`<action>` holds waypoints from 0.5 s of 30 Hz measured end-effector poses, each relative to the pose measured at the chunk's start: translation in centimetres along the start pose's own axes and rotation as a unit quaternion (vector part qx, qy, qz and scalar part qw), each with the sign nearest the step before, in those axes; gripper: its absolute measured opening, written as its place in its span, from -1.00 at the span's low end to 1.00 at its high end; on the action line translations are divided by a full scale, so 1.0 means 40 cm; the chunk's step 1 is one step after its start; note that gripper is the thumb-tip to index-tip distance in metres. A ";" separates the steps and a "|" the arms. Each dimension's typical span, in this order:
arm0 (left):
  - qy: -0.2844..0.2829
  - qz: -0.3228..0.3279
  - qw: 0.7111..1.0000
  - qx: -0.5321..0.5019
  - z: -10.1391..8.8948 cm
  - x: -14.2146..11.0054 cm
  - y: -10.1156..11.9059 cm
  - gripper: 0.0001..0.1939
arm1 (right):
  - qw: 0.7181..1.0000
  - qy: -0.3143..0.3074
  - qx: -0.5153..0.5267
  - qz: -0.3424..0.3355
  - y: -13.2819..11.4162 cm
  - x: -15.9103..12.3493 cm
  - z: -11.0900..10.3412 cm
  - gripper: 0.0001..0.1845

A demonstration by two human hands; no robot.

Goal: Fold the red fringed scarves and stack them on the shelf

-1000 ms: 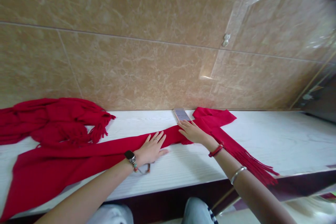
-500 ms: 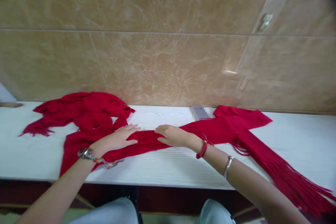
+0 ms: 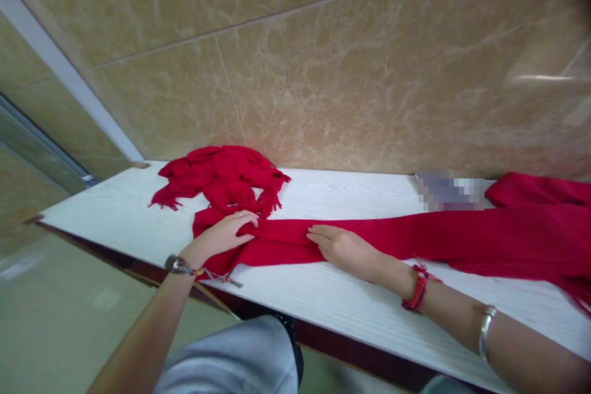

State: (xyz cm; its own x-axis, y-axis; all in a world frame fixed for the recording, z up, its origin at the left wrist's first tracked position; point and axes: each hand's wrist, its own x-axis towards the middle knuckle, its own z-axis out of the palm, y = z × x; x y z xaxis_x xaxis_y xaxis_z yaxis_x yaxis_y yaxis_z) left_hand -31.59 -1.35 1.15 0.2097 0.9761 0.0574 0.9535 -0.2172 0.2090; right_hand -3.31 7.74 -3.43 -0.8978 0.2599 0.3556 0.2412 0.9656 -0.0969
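Observation:
A long red scarf lies lengthwise along the white counter, folded into a narrow band. Near its left end my left hand rests on the cloth, thumb apart from slightly bent fingers. My right hand touches the band further right, with its fingers stretched out and lying on the fabric. Both hands are open. Behind my left hand sits a second red scarf, loosely bunched, its fringe reaching the edge of the long one. Fringe of the long scarf shows at the far right, cut off by the picture edge.
The white counter runs along a brown marbled tile wall and ends at the left. A flat grey, partly blurred-out object lies against the wall at the right. My knee is below the front edge.
My view has turned left, bringing the counter's left end into sight. Both hands have moved left along the long scarf. The bunched scarf stays in its place.

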 end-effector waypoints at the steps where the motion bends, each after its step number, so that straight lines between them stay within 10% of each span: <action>1: 0.001 -0.003 1.000 0.013 -0.003 -0.003 -0.003 -0.76 | 1.000 0.001 0.003 0.002 0.002 -0.001 0.004 -0.57; 15: 0.108 -0.217 0.968 0.068 -0.066 -0.115 -0.195 -0.82 | 0.999 0.012 0.019 0.030 0.017 -0.012 0.034 -0.47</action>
State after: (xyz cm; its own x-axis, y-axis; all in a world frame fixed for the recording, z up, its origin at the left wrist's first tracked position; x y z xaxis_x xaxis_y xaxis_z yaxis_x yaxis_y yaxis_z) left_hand -40.57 -4.17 1.84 -0.2538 0.9465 0.1992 0.9641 0.2310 0.1306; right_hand -3.20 8.29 -4.92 -0.8724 0.3182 0.3711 0.2798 0.9475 -0.1547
